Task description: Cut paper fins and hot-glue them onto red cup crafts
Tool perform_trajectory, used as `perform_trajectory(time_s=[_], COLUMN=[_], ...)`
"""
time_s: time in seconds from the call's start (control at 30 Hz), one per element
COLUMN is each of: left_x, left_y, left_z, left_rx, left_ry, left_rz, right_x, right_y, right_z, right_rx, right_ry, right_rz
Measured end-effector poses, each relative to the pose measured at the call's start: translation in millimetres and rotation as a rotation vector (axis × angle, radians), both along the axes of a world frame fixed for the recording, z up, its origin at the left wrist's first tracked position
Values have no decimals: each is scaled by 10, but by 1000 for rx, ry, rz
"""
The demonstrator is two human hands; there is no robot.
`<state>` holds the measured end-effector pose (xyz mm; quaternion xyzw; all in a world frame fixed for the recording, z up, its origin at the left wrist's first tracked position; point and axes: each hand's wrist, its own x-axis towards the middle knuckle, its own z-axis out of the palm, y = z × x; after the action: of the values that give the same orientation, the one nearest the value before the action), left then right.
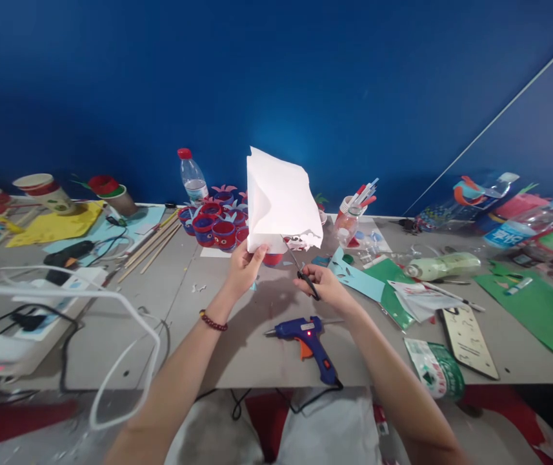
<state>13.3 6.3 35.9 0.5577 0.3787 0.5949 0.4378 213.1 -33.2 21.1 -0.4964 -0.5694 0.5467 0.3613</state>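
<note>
My left hand (243,267) pinches the bottom edge of a folded white paper sheet (279,200) and holds it upright above the table. My right hand (322,284) is closed round the black handles of a pair of scissors (300,268), whose blades point up into the paper's lower right edge, where the edge is jagged. A beaded bracelet sits on my left wrist. A blue glue gun (308,339) with an orange trigger lies on the grey table (237,349) just below my hands.
Red and blue cups (213,226) and a water bottle (193,177) stand behind the paper. Green and light-blue sheets (382,284), a pen jar (348,219) and packets lie to the right. Wooden sticks (153,245), cables, a power strip (29,323) and yellow paper lie to the left.
</note>
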Motion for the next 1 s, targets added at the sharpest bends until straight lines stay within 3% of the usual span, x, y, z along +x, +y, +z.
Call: perform_trajectory(time_s=[0.47, 0.77, 1.0], left_x=[40, 4, 36], left_y=[-8, 9, 8], left_z=[-74, -50, -49], left_rx=[10, -7, -42], left_ry=[-74, -102, -185], left_rz=[37, -17, 3], right_x=[-26, -49, -140], right_y=[10, 9, 10], right_z=[-108, -81, -183], right_rx=[157, 356, 341], right_ry=[-86, -324, -284], right_rz=[-82, -180, -234])
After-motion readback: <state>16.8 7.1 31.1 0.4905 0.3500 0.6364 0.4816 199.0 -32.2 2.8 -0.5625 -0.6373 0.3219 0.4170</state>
